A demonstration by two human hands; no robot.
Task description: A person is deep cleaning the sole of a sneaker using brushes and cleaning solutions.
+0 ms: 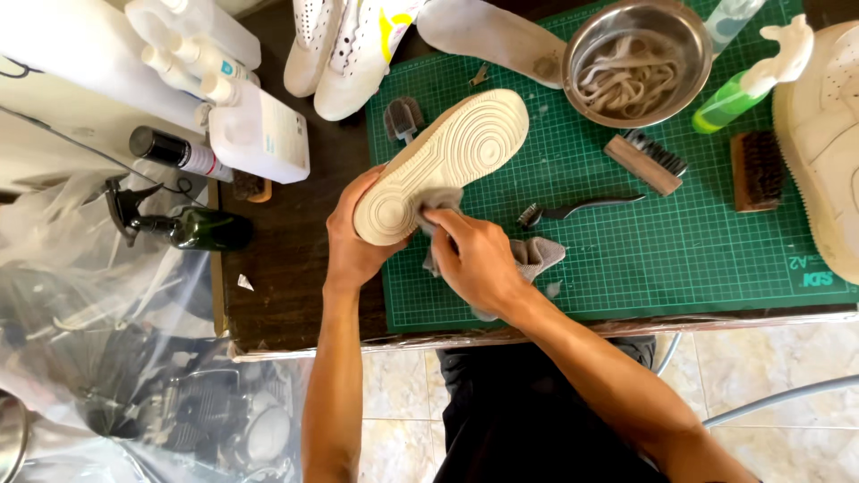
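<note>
head view: dark wooden table [286,295] with a green cutting mat [680,250] on the right; pale tiled floor [394,394] near
shoe: sneaker [447,161] sole-up over the mat's left edge
left hand [353,241]: clamped round the heel
right hand [474,259]: fingers pinched on a grey cloth [532,255] against the sole
far side: steel bowl [637,61], brushes [646,159], bottles [255,130]

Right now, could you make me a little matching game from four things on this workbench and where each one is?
Things:
1. shoe
2. grey cloth
3. laces
4. green spray bottle

Places:
a. in the metal bowl
b. sole up, in the left hand
c. lying beside the bowl
d. under the right hand

Pairs: 1-b, 2-d, 3-a, 4-c
</note>
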